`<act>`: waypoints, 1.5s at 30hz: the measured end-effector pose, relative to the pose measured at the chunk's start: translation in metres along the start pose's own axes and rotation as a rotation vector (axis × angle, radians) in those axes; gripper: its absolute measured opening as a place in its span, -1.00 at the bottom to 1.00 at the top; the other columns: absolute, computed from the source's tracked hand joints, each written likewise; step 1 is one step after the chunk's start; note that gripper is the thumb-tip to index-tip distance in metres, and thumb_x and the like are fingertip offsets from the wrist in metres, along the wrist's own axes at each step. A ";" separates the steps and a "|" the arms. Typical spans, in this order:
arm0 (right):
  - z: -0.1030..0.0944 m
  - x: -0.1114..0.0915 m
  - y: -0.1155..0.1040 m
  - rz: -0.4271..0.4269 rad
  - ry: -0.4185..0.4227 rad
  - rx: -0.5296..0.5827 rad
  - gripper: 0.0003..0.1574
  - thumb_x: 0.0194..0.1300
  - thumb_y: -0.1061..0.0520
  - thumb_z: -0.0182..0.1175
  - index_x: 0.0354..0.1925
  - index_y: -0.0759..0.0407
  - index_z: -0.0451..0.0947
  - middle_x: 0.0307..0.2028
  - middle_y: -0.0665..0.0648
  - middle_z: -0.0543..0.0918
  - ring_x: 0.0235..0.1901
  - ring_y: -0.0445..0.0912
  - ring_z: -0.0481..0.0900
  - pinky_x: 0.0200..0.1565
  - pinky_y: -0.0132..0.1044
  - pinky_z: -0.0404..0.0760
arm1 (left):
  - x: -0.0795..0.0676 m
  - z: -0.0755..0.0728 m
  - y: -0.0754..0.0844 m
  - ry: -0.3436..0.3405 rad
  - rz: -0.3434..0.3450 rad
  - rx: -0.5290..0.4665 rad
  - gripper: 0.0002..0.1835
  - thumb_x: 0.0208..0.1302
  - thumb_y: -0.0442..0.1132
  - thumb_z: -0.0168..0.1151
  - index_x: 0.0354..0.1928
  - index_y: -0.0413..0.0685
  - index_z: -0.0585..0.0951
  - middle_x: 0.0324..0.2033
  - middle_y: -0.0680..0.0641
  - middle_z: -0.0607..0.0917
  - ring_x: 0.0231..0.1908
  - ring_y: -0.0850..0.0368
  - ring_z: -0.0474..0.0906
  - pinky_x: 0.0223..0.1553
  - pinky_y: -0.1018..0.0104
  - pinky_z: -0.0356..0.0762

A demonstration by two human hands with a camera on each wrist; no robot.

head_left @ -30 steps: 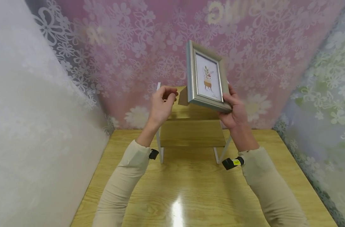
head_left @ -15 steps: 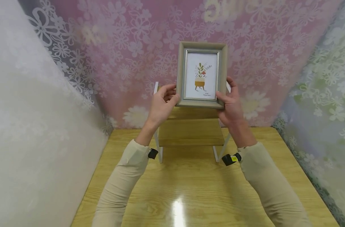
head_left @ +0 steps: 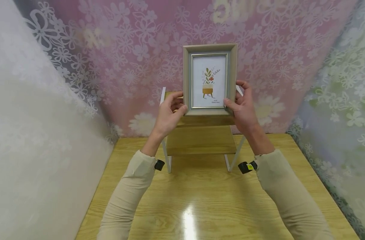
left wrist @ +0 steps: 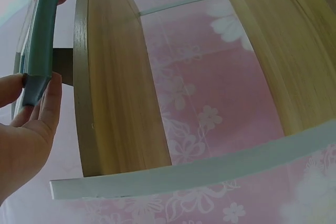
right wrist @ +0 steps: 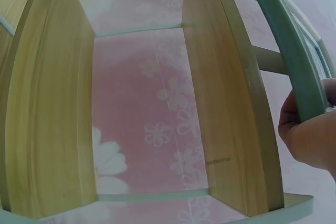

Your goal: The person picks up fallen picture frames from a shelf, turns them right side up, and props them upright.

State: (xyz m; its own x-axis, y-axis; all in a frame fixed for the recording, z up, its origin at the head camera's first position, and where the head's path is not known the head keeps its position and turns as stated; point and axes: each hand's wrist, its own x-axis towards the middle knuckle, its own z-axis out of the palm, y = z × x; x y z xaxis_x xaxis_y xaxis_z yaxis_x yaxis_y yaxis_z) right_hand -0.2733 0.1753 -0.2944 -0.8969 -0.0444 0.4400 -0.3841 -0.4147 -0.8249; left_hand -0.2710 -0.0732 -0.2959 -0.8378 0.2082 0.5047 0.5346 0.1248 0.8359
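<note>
A picture frame point(head_left: 210, 112) with a beige and grey-green border stands upright over the top board, its plant-pot print facing me. My left hand point(head_left: 168, 115) grips its lower left corner, thumb in front and fingers behind. At the lower right side, my right hand point(head_left: 244, 108) holds it too, the thumb lying over the front. In the left wrist view the picture frame point(left wrist: 42, 40) shows edge-on between thumb and fingers. Behind it, a brown support leg point(right wrist: 270, 60) reaches toward the top board point(right wrist: 226, 77) in the right wrist view.
The two-tier wooden shelf point(head_left: 200, 140) with white metal legs point(head_left: 167, 160) stands on a wood-grain table point(head_left: 158, 200). A pink floral backdrop point(head_left: 134, 60) rises behind it. A white panel point(head_left: 50, 133) is at the left, a floral one point(head_left: 344, 110) at the right.
The picture frame has turned from an angle to face me and shifted slightly left. My left hand, earlier beside it, now grips its left corner. The support leg is now hidden in the head view.
</note>
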 end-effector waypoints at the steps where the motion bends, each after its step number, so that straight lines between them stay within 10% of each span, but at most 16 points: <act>1: -0.001 0.000 0.000 -0.005 0.001 -0.027 -0.38 0.38 0.51 0.00 0.19 -0.04 0.13 0.13 0.15 0.49 0.02 -0.06 0.48 -0.19 -0.41 0.58 | 0.000 0.000 0.000 -0.002 -0.001 0.000 -0.52 0.36 -0.45 0.17 0.30 -0.31 0.40 0.01 -0.29 0.61 -0.09 -0.05 0.60 -0.15 0.36 0.58; 45: -0.003 -0.012 0.000 0.042 -0.010 -0.533 -0.24 0.38 0.39 -0.01 0.41 0.10 -0.07 0.19 0.42 0.43 0.11 0.05 0.48 0.01 -0.27 0.48 | -0.012 0.010 -0.003 0.060 -0.008 0.259 -0.53 0.35 -0.44 0.13 0.28 -0.32 0.37 0.11 -0.30 0.58 0.04 -0.13 0.63 0.06 0.14 0.61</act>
State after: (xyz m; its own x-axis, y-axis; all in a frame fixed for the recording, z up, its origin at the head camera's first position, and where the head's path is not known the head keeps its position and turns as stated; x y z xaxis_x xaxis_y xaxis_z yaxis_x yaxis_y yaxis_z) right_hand -0.2631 0.1790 -0.3005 -0.9128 -0.0611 0.4038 -0.4082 0.1065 -0.9066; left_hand -0.2615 -0.0669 -0.3067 -0.8431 0.1498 0.5166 0.5321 0.3720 0.7606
